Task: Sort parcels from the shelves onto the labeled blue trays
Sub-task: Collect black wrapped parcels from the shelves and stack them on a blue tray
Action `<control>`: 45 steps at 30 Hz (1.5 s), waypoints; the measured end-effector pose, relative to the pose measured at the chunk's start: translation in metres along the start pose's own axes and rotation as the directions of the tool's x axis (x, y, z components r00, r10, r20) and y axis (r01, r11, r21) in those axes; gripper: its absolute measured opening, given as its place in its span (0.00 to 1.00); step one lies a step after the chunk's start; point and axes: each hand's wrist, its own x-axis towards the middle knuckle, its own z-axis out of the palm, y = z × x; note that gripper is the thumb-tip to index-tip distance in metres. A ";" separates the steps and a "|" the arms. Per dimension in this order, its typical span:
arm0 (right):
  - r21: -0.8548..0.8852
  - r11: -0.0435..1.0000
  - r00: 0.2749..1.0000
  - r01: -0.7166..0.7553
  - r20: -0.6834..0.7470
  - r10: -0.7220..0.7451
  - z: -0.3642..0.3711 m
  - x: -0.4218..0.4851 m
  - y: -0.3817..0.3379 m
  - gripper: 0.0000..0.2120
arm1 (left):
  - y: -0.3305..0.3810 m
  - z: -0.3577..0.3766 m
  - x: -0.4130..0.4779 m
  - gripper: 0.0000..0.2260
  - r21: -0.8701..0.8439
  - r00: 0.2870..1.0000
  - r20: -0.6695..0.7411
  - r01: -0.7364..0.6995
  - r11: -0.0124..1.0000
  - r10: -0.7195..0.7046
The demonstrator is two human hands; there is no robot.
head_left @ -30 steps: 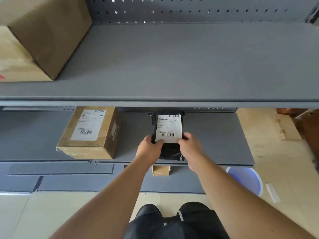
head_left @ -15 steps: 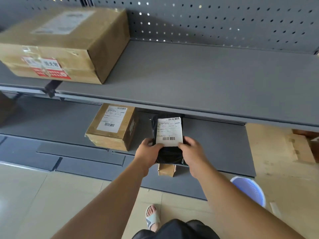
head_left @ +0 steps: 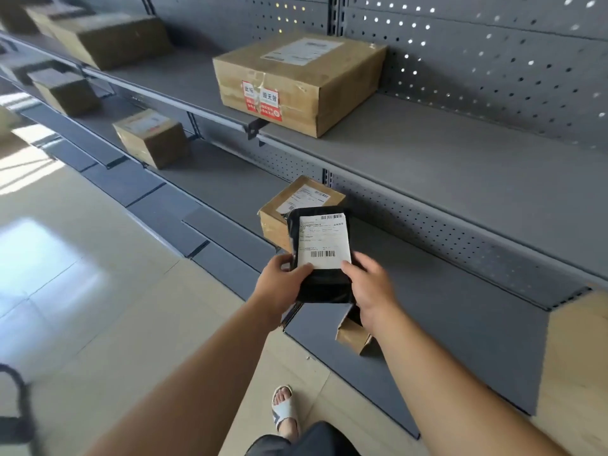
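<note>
I see grey shelving [head_left: 460, 166] with 1 brown box [head_left: 279, 222] on its lower shelf. The black parcel [head_left: 324, 286] is held label up in front of that box. Left hand [head_left: 279, 281] and right hand [head_left: 371, 287] each grip 1 lower edge, thumbs on top.

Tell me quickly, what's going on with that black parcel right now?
Left hand and right hand grip black parcel, label up. Held clear of shelf. Nothing in the way.

Blurred: far-left boxes [head_left: 108, 37]; small carton [head_left: 352, 337] half hidden behind right hand [head_left: 371, 287].
</note>
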 end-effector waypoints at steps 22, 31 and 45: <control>-0.176 0.944 0.827 0.279 0.545 -0.142 0.353 -0.105 -0.034 0.10 | -0.030 -0.338 -0.042 0.20 -0.353 0.840 -0.540 -0.269 0.896 0.040; -0.138 0.953 0.755 0.271 0.645 -0.122 0.503 -0.141 -0.025 0.11 | -0.043 -0.468 -0.036 0.13 -0.369 0.729 -0.684 -0.363 0.856 0.015; -0.074 0.971 0.589 0.227 0.805 -0.077 0.730 -0.054 -0.083 0.15 | 0.027 -0.633 0.094 0.12 -0.379 0.575 -0.816 -0.457 0.805 -0.058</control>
